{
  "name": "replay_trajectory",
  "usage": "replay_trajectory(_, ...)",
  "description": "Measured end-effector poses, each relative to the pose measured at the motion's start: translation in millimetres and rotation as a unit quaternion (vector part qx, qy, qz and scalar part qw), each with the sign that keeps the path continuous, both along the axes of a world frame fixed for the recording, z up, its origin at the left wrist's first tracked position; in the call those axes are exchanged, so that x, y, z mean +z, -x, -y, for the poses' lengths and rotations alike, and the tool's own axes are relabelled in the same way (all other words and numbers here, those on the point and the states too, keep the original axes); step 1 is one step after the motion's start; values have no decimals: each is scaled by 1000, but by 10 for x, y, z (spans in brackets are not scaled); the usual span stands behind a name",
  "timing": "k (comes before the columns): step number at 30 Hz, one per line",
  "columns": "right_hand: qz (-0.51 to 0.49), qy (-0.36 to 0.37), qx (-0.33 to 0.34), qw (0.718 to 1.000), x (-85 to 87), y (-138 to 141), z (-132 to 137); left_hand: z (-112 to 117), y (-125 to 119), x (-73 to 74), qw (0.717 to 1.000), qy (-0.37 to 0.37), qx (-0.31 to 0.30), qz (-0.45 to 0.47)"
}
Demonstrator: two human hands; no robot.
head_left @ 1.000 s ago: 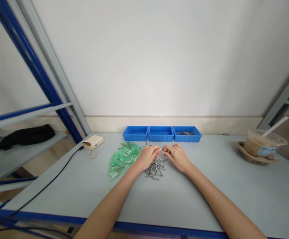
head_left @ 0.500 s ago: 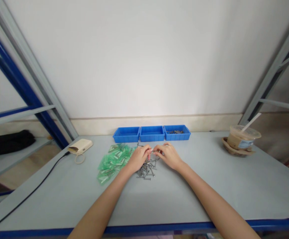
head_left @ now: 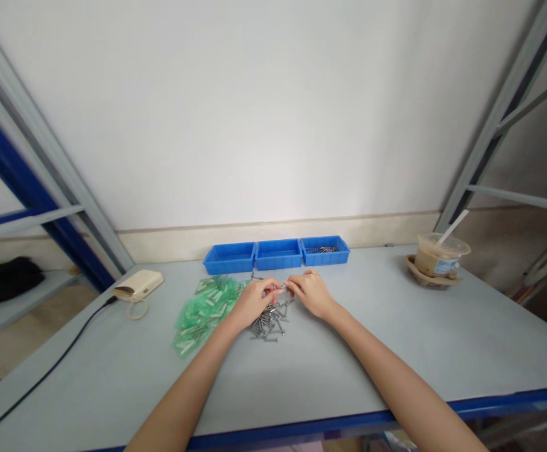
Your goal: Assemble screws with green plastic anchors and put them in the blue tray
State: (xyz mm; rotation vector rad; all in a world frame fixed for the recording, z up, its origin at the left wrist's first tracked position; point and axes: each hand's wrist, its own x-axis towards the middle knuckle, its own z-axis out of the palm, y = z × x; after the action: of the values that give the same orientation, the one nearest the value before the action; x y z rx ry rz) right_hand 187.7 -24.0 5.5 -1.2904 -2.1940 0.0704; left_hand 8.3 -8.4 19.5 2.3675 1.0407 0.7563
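Note:
My left hand and my right hand meet fingertip to fingertip above a pile of grey screws on the table. Both hands are pinched on a small metal piece, seemingly a screw, held between them. A heap of small green plastic bags lies just left of my left hand. Behind the hands stands a row of three blue trays; the right tray holds some dark metal parts.
A cream-coloured device with a black cable lies at the left. A lidded drink cup with a straw stands at the far right. Blue-grey rack posts rise on both sides. The table's blue front edge is near.
The view has turned to the right, so everything has slid left in the picture. My hands stay together over the screw pile, still pinching the small piece.

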Motion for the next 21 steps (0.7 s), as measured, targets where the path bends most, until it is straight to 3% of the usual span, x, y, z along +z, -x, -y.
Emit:
replay_trajectory(6,-29,-4,41,999,38,-15,23,9,-13,14,1000,-9,1,-5)
replay_trajectory(16,-13,0,9,1000,6,1,3,29,-38,4,1000,13,-8,-17)
replay_trajectory(21,-35,5,31,999,44,-21,19,17,-22,11,1000,-12,8,-16)
